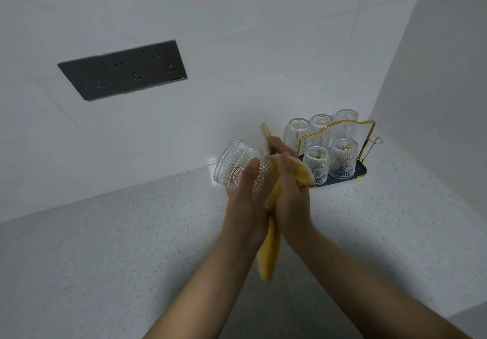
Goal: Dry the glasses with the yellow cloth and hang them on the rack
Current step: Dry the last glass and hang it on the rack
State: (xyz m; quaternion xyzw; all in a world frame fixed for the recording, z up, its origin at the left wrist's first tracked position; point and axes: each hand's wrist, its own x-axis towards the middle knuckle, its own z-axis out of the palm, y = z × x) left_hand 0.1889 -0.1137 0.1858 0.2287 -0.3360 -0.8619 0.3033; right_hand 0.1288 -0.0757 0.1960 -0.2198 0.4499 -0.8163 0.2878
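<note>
A clear embossed glass (232,163) lies on its side in the air above the counter, and my left hand (246,199) grips it from below, its open mouth pointing left. My right hand (290,188) is closed on the yellow cloth (268,249), pressing it against the glass's right end; the cloth's tail hangs down between my wrists. The gold wire rack (340,128) stands on a dark blue tray (353,176) in the far right corner. Several glasses sit upside down on it.
A speckled grey counter (118,246) runs below my arms. On the white wall at upper left is a dark panel of sockets (122,70). A white side wall (434,101) closes the corner to the right of the rack.
</note>
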